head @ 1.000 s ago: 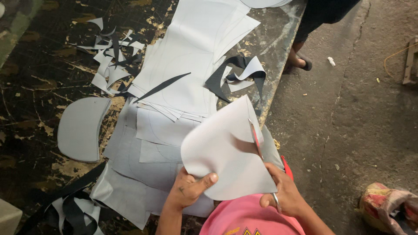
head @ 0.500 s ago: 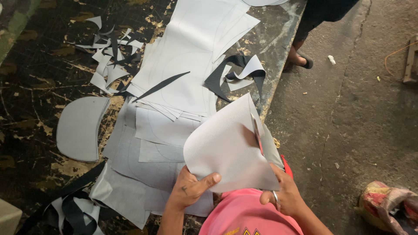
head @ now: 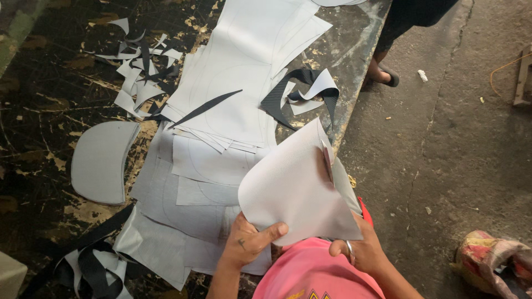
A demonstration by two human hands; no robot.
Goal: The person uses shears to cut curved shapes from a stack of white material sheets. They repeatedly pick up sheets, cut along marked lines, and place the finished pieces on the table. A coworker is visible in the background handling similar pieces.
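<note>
Worn, paint-flecked dark table point(head: 44, 88) runs beside a cracked concrete floor point(head: 465, 155); on it lies a stack of pale grey sheets point(head: 244, 72) with faint curved outlines drawn on them, a finished curved grey piece point(head: 102, 160) set apart to the left, and black-and-white offcut strips point(head: 141, 72) scattered near the far edge; another person's sandalled foot point(head: 385, 72) stands at the table's end, and a patterned cloth bundle point(head: 493, 263) lies on the floor at lower right. The left hand point(head: 249, 243) pinches the lower edge of a curled grey sheet point(head: 293, 188), thumb on top and fingers beneath, apparently lifting it off the table so that the blades can pass; the right hand point(head: 360, 252), a ring on one finger, is closed around the red-handled scissors point(head: 328, 160), whose blades rise along the sheet's right edge, seemingly at a cut line; the handle is largely hidden behind the sheet. Compared with the frame one second earlier, the sheet has rotated slightly and its upper tip stands a little higher; both grips are unchanged, and the items on the table have not moved.
</note>
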